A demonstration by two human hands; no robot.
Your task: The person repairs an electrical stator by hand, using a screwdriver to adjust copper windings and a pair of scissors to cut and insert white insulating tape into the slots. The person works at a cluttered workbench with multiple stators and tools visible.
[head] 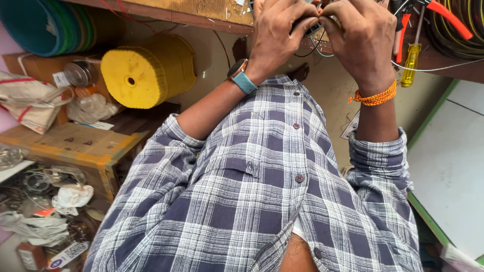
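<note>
Both hands meet at the top of the head view, over the edge of a wooden workbench [201, 15]. My left hand [280, 30], with a teal-strapped watch on its wrist, and my right hand [363, 38], with an orange thread band on its wrist, close together on a small dark part [305, 25] with thin wires [315, 49] hanging from it. The part is mostly hidden by my fingers. My plaid shirt fills the lower middle of the view.
A yellow-handled screwdriver [411, 63] and red-handled pliers [448, 17] lie on the bench at right beside coiled cables [461, 35]. A yellow stool [146, 70] lies under the bench at left. A wooden box [70, 146], bags and clutter fill the left floor.
</note>
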